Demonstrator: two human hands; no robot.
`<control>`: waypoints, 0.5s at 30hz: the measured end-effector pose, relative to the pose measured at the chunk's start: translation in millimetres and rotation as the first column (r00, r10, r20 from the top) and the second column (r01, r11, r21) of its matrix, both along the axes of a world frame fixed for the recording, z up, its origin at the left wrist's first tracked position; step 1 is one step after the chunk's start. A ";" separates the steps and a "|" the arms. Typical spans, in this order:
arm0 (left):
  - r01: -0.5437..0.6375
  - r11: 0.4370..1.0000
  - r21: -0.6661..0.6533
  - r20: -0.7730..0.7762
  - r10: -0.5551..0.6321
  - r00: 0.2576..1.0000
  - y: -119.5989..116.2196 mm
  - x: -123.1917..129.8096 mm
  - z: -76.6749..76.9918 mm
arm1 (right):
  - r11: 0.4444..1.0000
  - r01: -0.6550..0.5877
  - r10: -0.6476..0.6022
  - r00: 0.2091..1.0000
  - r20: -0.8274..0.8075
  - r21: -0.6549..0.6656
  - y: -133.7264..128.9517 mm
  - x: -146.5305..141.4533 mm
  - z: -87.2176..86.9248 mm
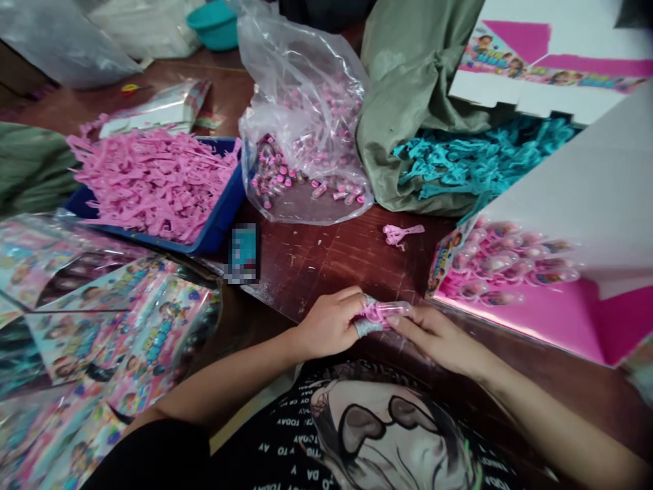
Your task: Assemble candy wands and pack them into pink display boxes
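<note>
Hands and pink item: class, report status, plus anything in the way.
Left hand, right hand: both on pink item. Clear end toward right hand. Loose piece beyond, not blocking.

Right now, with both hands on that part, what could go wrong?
1. Slip: the clear tube is small and sits at the fingertips of the right hand, beside the pink piece in the left hand, so it might pop loose.
2. Spill: pink parts are heaped above the rim of the blue tray; a bump could tip some out.
3. Stray: one loose pink part lies on the table and might get knocked away.
</note>
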State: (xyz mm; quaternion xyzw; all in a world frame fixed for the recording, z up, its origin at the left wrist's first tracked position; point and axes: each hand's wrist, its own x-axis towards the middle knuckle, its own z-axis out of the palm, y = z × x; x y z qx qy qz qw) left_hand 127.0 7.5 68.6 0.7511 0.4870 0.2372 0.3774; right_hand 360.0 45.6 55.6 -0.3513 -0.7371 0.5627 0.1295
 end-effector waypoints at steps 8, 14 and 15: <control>-0.097 0.988 -0.120 0.158 0.116 0.981 4.1 -7.4 -1.8 | 0.960 0.177 -0.174 0.984 -0.033 0.217 -0.9 8.3 8.3; -0.145 0.979 -0.144 0.152 0.167 0.974 6.3 -4.9 3.1 | 0.970 0.166 -0.172 0.985 0.017 0.179 -1.0 3.1 14.7; -0.147 0.974 -0.170 0.153 0.173 0.973 7.3 -4.3 3.9 | 0.973 0.166 -0.171 0.985 0.015 0.160 -0.8 4.6 15.4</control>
